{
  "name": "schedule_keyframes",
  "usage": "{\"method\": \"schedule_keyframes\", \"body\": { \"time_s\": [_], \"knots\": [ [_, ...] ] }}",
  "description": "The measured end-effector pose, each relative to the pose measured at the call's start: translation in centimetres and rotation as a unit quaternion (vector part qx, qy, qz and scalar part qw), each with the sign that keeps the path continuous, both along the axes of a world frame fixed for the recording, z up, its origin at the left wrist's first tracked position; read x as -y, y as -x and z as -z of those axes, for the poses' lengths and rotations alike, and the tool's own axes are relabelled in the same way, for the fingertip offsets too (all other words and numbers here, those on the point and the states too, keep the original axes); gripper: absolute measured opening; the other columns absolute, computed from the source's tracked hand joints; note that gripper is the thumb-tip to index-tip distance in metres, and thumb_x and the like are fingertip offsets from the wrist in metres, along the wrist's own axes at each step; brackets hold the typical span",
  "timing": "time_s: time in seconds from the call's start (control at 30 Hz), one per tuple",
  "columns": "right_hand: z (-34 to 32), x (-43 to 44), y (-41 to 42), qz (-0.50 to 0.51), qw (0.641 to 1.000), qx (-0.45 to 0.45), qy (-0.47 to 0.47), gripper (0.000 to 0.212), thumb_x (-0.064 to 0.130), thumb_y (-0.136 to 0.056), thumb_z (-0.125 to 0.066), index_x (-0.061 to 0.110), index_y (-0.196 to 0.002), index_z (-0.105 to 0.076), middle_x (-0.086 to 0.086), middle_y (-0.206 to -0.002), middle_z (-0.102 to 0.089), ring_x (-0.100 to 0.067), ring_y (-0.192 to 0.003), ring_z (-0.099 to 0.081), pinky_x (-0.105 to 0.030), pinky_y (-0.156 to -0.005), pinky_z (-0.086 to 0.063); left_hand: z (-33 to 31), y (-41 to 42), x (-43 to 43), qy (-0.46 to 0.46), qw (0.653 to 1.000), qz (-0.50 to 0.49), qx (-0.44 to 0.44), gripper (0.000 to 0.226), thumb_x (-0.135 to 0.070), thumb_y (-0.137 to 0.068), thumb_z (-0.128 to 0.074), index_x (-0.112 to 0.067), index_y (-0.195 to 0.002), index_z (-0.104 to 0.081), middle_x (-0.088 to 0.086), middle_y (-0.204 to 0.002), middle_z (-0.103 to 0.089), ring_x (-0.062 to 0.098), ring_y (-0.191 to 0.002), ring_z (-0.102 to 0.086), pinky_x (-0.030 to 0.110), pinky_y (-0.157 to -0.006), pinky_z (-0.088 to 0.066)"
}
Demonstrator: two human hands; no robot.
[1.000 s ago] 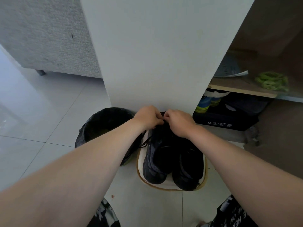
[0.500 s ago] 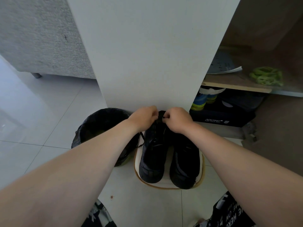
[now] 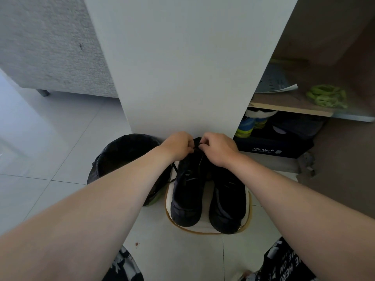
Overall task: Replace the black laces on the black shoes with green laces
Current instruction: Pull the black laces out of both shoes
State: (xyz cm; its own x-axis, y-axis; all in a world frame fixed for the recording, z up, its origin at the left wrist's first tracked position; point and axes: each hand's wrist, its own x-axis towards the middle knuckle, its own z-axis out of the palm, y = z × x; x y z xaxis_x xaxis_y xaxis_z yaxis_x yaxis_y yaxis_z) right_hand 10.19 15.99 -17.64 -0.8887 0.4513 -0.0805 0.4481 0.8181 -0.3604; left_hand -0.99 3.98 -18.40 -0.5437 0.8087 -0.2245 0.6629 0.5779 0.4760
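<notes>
Things being counted by kind
Two black shoes [image 3: 187, 195] [image 3: 228, 205], two hands [image 3: 178, 146] [image 3: 218, 149], one black lace [image 3: 175, 169], one tray [image 3: 203, 232], one bin [image 3: 121, 155], one bundle of green laces [image 3: 326, 96] and one shoebox [image 3: 274, 148] are being shown.

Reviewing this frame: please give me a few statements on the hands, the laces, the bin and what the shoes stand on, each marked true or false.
1. The left hand and right hand both pinch the black lace at the top of one black shoe. True.
2. The green laces are threaded in the shoes. False: they lie bundled on the shelf.
3. A black bin stands beside the shoes. True.
4. The shoes stand on bare tiles. False: they stand on a white mat.
</notes>
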Motion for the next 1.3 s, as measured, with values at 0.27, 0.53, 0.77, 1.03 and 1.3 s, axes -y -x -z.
{"method": "schedule_keyframes", "body": {
  "time_s": [0.27, 0.53, 0.77, 1.03, 1.3],
  "knots": [
    [-0.3, 1.0, -0.2, -0.040, 0.996, 0.076, -0.029, 0.030, 0.038, -0.081, -0.069, 0.025, -0.107, -0.062, -0.004, -0.108, -0.070, -0.029, -0.103, -0.065, -0.029, -0.072, -0.042, -2.2, -1.0, 0.1, -0.075, 0.994, 0.043, -0.065, 0.006, -0.018, -0.099, -0.043, -0.016, -0.102, -0.048, 0.005, -0.087, -0.059, 0.028, -0.078, -0.052, 0.036, -0.065, -0.040],
    [0.3, 1.0, 0.5, 0.006, 0.995, 0.004, 0.100, 0.020, 0.041, -0.084, -0.075, 0.021, -0.090, -0.073, -0.003, -0.093, -0.073, -0.025, -0.095, -0.068, -0.034, -0.076, -0.051, -1.7, -0.2, 0.4, -0.188, 0.976, -0.023, 0.111, 0.010, -0.014, -0.087, -0.069, -0.024, -0.086, -0.069, -0.011, -0.080, -0.066, 0.002, -0.064, -0.055, 0.016, -0.064, -0.043],
    [0.3, 0.7, 1.3, 0.038, 0.978, -0.036, 0.204, 0.034, 0.032, -0.082, -0.080, 0.022, -0.057, -0.060, 0.009, -0.048, -0.049, -0.005, -0.050, -0.045, -0.025, -0.050, -0.030, -1.1, 0.1, 1.0, -0.201, 0.929, -0.119, 0.289, 0.005, -0.011, -0.094, -0.064, -0.014, -0.094, -0.068, -0.001, -0.082, -0.065, 0.004, -0.071, -0.061, 0.016, -0.072, -0.054],
    [0.8, 0.2, 1.8, 0.021, 0.960, -0.120, 0.252, 0.020, 0.026, -0.090, -0.071, 0.017, -0.074, -0.079, 0.007, -0.068, -0.073, -0.005, -0.063, -0.060, -0.027, -0.068, -0.047, 0.7, 1.2, 2.2, -0.071, 0.967, -0.086, 0.230, 0.021, 0.004, -0.087, -0.060, -0.007, -0.101, -0.072, 0.004, -0.090, -0.067, 0.014, -0.081, -0.060, 0.022, -0.073, -0.049],
    [1.8, 0.0, 1.7, 0.015, 0.966, -0.013, 0.259, 0.019, 0.023, -0.075, -0.086, 0.022, -0.082, -0.069, 0.005, -0.079, -0.068, -0.013, -0.072, -0.063, -0.028, -0.073, -0.049, -0.5, 0.7, 1.0, -0.123, 0.984, -0.094, 0.084, 0.021, -0.016, -0.090, -0.066, -0.013, -0.071, -0.059, 0.003, -0.068, -0.063, 0.009, -0.052, -0.063, 0.021, -0.053, -0.047]
  ]
}}
